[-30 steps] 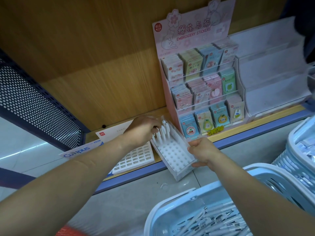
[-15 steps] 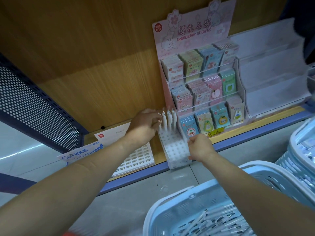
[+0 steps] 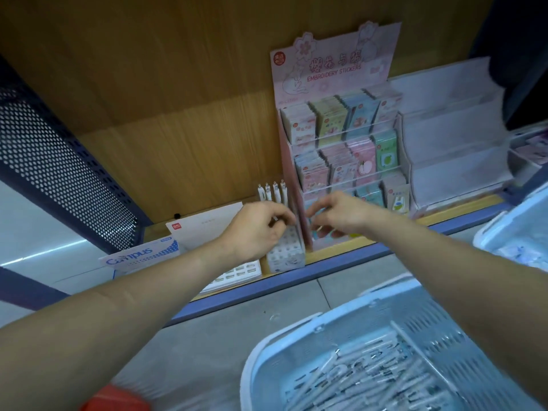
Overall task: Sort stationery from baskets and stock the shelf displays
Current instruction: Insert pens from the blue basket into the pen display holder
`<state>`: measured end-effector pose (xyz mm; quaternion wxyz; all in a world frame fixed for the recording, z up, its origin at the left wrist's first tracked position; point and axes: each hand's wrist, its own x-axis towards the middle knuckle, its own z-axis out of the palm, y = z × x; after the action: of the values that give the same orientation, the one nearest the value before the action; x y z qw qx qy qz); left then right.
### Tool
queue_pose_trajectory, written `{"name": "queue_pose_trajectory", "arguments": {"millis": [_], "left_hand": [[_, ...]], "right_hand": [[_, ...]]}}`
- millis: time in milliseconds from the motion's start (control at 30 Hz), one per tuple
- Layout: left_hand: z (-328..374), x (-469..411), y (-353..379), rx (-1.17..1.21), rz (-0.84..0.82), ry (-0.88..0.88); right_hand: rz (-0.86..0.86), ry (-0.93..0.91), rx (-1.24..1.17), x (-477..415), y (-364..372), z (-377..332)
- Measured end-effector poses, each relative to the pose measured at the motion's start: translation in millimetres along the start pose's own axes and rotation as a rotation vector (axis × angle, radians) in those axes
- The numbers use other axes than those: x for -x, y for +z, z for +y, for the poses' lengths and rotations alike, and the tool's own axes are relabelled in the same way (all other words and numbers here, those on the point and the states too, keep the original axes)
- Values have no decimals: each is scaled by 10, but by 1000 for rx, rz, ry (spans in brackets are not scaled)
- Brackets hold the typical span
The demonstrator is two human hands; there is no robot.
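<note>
**Pen rack set home beside the sticker display**

The white pen rack [image 3: 286, 250] stands upright at the front lip of the shelf [image 3: 335, 247], at 9 o'clock of the sticker display [image 3: 341, 129] and touching its pink side wall; we judge it is tucked there to fill the gap and keep a straight row; four white pens [image 3: 275, 191] stand in its back holes, at its 12 o'clock, where they would not block holes in front.

Left hand [image 3: 258, 229]: fingers curled round the rack's upper left side, gripping to steady it; something thin glints at the fingertips, and we cannot tell if it is a pen.

Right hand [image 3: 338, 213]: fingers bent, tips at the seam between rack and display, likely guiding the fit; we cannot tell whether they grip anything.

Blue basket [image 3: 296, 336] of loose pens at 5 o'clock of the view, within reach for refills; a second basket [image 3: 513, 232] at 3 o'clock; a Campus notebook [image 3: 142, 255] and a white grid tray [image 3: 237, 274] at the rack's 9 o'clock.

Against a second ago: the rack was then askew, tipped with its holed face toward us and overhanging the lip; it is now squared and pushed in; the right hand has left the front corner and moved up toward the display.
</note>
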<state>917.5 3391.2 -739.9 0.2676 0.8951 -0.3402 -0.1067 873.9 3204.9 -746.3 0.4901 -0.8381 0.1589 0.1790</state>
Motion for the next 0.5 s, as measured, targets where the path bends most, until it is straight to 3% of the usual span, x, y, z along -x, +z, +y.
{"name": "queue_pose_trajectory", "arguments": {"millis": [167, 333, 400, 500], "left_hand": [[574, 159, 24, 174, -209, 52], [966, 341, 349, 152, -498, 80], [1067, 416, 548, 8, -597, 118], [1144, 557, 906, -238, -647, 204]], "right_hand": [[-329, -63, 206, 514, -465, -319], [-634, 94, 624, 1075, -420, 194], [-661, 141, 644, 1265, -349, 583], [-522, 32, 736, 1348, -188, 1093]]}}
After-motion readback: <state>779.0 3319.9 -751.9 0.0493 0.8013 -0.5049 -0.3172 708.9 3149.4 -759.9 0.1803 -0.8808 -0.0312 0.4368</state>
